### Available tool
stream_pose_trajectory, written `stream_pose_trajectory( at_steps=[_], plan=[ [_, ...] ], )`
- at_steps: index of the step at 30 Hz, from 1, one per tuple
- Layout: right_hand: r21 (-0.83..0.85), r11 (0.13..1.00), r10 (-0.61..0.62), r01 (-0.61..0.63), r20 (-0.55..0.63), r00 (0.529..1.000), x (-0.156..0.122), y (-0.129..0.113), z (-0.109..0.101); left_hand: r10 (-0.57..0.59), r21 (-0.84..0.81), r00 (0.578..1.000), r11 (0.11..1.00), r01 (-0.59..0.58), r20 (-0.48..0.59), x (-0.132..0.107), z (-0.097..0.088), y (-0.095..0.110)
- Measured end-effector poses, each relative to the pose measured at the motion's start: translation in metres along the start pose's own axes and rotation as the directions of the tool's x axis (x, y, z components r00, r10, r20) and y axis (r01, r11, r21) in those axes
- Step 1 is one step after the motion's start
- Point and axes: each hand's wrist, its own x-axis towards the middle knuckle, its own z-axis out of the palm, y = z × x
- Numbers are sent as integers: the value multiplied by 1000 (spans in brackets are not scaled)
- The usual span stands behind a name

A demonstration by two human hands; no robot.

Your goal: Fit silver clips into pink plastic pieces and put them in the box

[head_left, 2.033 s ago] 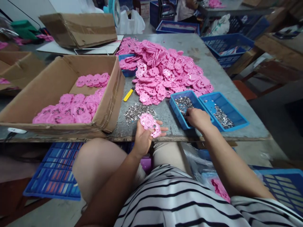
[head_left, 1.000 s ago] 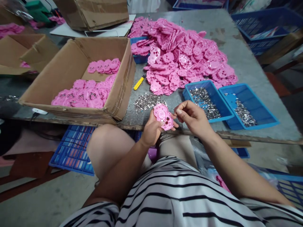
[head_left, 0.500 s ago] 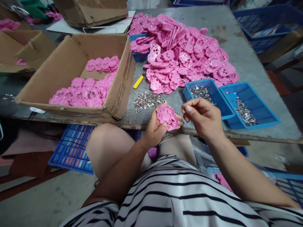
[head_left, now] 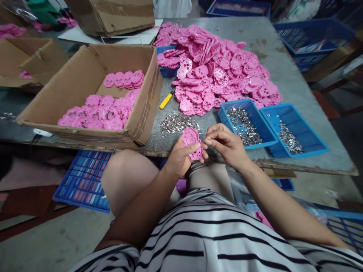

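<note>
My left hand (head_left: 180, 156) grips a pink molded plastic piece (head_left: 190, 138), the thumb lying across its face. Close at its right edge is my right hand (head_left: 225, 143), with thumb and forefinger pinched together; whatever they hold is too small to make out. Just beyond the hands, a loose heap of small shiny metal parts (head_left: 178, 122) lies on the table. More such parts fill a blue tray (head_left: 265, 142) behind my right hand, and a second blue tray (head_left: 314, 151) stands beside it.
A large pile of pink pieces (head_left: 227, 68) covers the table's middle. At left stands an open cardboard box (head_left: 144, 113) with stacked pink pieces inside. A yellow-handled tool (head_left: 166, 101) lies between box and pile. Blue crates (head_left: 314, 34) sit beyond the right edge.
My right hand has moved left, away from the blue trays, up to the pink piece. The left hand has turned the piece and now lays its thumb over it.
</note>
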Motion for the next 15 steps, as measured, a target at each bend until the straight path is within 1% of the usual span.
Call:
stream_pose_trajectory(
  at_steps=[4, 9, 12, 15],
  plan=[
    [56, 997, 44, -47, 45, 998, -2, 5, 2, -54, -4, 998, 999, 54, -24, 2, 0, -4],
    [134, 987, 78, -87, 73, 994, -3, 7, 4, -72, 10, 997, 997, 73, -40, 3, 1, -4],
    [178, 976, 107, -129, 126, 986, -2, 8, 3, -69, 34, 995, 997, 71, -66, 2, 2, -3],
    [218, 962, 135, -166, 151, 979, -2, 9, 2, -30, 63, 990, 997, 39, -135, 2, 4, -3]
  ],
)
